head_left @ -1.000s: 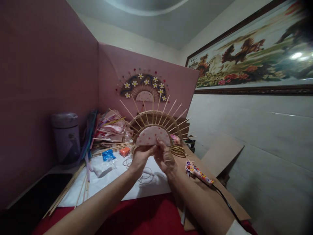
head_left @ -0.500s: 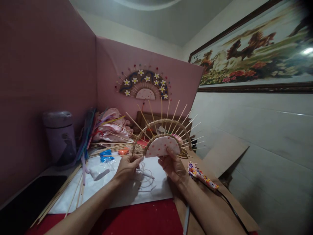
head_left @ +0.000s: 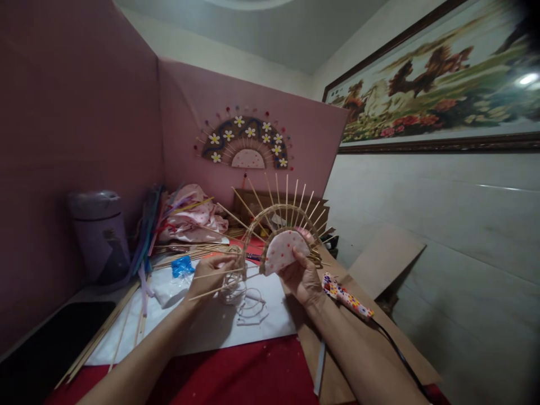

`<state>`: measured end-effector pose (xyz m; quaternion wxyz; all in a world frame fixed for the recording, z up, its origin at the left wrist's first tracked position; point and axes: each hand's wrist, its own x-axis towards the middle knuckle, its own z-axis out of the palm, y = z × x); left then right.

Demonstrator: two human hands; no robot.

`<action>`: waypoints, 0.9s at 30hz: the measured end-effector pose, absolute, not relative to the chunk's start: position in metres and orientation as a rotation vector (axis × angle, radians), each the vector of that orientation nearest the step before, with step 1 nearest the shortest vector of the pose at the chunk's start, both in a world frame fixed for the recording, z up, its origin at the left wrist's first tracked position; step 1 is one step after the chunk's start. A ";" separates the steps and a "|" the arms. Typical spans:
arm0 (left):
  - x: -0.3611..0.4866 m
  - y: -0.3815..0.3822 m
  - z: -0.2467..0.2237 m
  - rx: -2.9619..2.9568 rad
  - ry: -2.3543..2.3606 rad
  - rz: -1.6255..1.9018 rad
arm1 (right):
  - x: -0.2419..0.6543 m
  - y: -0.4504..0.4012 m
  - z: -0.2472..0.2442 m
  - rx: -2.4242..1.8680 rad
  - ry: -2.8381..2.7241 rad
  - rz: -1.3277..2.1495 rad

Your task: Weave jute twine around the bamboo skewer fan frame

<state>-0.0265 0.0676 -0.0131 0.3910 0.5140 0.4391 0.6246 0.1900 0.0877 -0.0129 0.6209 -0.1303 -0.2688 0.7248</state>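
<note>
My right hand point(head_left: 301, 277) grips a fan-shaped stick frame by its half-round base point(head_left: 283, 250), covered in pink dotted cloth, with the thumb on the front. Thin wooden sticks point(head_left: 287, 194) spread out from the base, and a braided cord arch point(head_left: 272, 209) crosses them. At the frame's left end my left hand point(head_left: 214, 273) is closed in a pinch by the lower end of the arch. Exactly what lies between its fingertips is hard to make out. Two sticks pass in front of that hand. Loose pale cord point(head_left: 252, 306) lies in loops below on white paper point(head_left: 202, 340).
A glue gun in floral cover point(head_left: 346, 295) with a black cable lies right on cardboard point(head_left: 379, 343). Left are a purple cup point(head_left: 101, 239), loose sticks point(head_left: 101, 332) and a blue packet point(head_left: 183, 266). Behind are pink cloth point(head_left: 189, 216) and a flowered fan decoration point(head_left: 248, 140) on the pink panel.
The frame has turned and tilted, its left end dropping and pointing toward me. My left hand has moved slightly up and left; my right hand still holds the base.
</note>
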 end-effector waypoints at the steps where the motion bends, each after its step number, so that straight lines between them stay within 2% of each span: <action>1: -0.029 0.066 -0.009 1.289 1.111 1.616 | 0.189 0.088 -0.013 -0.311 -0.613 1.673; 4: -0.036 0.060 0.005 1.215 0.992 1.700 | 0.187 0.086 -0.015 -0.346 -0.592 1.690; 11: -0.032 0.048 0.017 1.087 0.570 1.428 | 0.182 0.083 -0.019 -0.433 -0.623 1.710; 21: -0.031 0.050 0.009 1.199 0.589 1.405 | 0.180 0.080 -0.021 -0.450 -0.743 1.720; 27: -0.023 0.048 0.002 1.225 0.559 1.250 | 0.178 0.076 -0.026 -0.446 -0.758 1.800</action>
